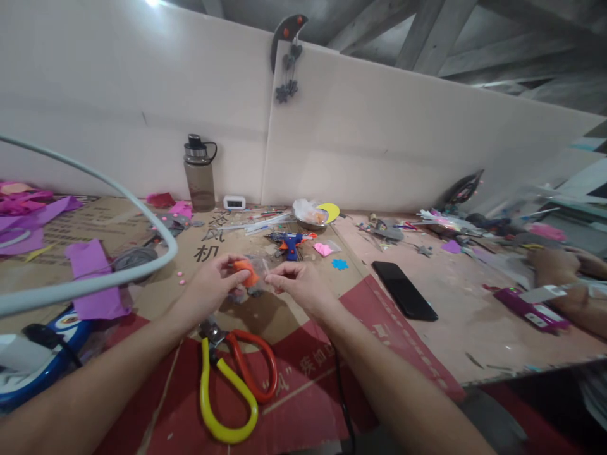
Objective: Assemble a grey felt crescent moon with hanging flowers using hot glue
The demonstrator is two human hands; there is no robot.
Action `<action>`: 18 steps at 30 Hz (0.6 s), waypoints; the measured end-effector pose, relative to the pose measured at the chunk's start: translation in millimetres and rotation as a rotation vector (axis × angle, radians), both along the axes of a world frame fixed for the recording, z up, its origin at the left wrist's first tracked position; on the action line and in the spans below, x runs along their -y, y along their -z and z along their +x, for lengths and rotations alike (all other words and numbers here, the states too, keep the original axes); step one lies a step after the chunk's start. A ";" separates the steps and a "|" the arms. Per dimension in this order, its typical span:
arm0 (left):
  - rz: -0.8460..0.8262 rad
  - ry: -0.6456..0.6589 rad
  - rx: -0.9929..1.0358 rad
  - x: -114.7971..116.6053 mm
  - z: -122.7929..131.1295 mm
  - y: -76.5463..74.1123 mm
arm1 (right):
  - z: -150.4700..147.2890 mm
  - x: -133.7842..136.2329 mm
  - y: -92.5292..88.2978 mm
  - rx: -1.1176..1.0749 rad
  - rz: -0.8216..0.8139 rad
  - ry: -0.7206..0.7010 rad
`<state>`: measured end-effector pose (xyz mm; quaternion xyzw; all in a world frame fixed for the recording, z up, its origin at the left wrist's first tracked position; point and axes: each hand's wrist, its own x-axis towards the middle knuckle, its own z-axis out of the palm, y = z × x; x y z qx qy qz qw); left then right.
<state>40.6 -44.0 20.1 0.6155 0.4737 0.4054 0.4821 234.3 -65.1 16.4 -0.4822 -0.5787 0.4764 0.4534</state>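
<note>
My left hand [222, 275] pinches an orange piece [246, 272] that lies in or against a small clear plastic bag [260, 270]. The fingers of my right hand [294, 282] are closed on the right edge of that bag. Both hands are above the cardboard, near its middle. Small dark items show under the bag, too blurred to name. Just below my hands lie scissors [227, 370] with one yellow and one red handle. A blue glue gun [293, 245] rests behind my right hand, beside a pink piece in a clear bag [323, 249].
A black phone [404, 291] and a blue flower shape [340, 265] lie to the right. At the back stand a bottle [200, 177] and a bowl [310, 221]. A grey curved tube [142, 268] crosses the left. Another person's hands [564, 272] are at far right.
</note>
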 end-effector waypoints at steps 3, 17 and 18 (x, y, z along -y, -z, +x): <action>0.263 -0.232 -0.167 8.0 1.3 -4.9 | -1.6 2.2 -1.2 -0.058 -0.020 0.030; 0.027 0.159 -0.003 20.2 9.7 -12.6 | -15.9 11.6 -1.4 -0.138 -0.007 -0.114; 0.030 0.167 -0.017 19.2 8.7 -13.5 | -15.4 11.4 -1.2 -0.155 -0.022 -0.114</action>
